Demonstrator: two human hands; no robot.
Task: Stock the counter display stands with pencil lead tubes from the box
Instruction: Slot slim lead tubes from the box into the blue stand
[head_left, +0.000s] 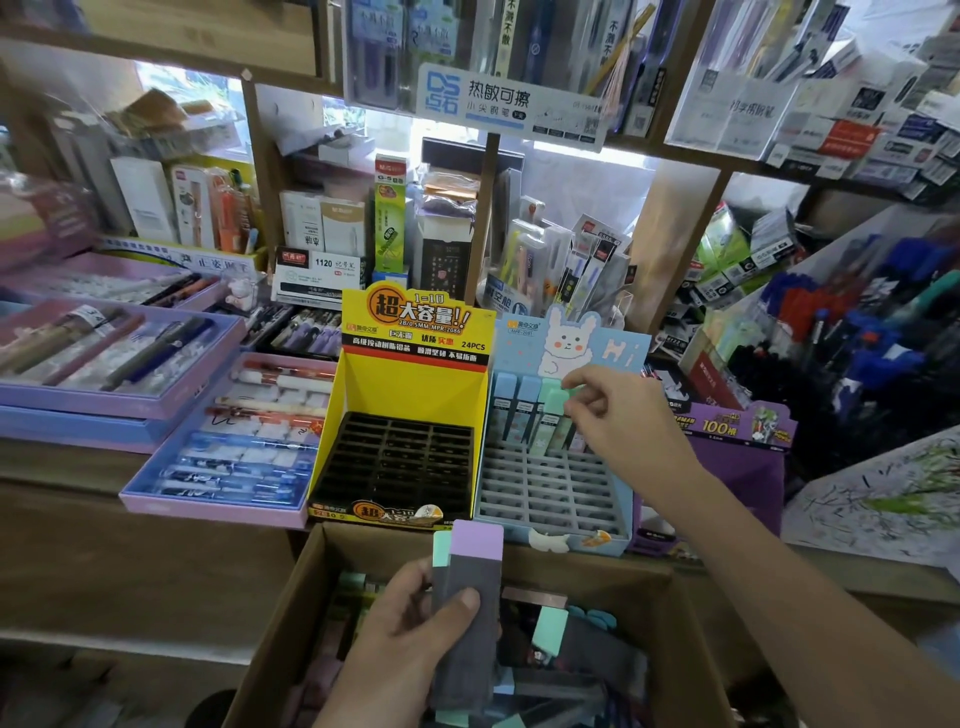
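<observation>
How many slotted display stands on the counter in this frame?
2. Yellow stand at centre, black grid empty; blue stand just right of it, tubes in its back row. A purple box further right may be a third; its slots don't show.

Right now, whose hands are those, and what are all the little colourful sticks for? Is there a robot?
No robot here, just a person. There is one picture, taken by a camera worn on their head, looking down at their own hands. The left hand holds a few lead tubes, a purple-capped one in front, over a cardboard box with more tubes inside. The right hand reaches out to the blue bunny stand and pinches a green-capped tube in its back row, beside other tubes standing there. Next to it, the yellow stand has black slots with no tubes in them. Purple trays of pens lie to the left on the counter.
</observation>
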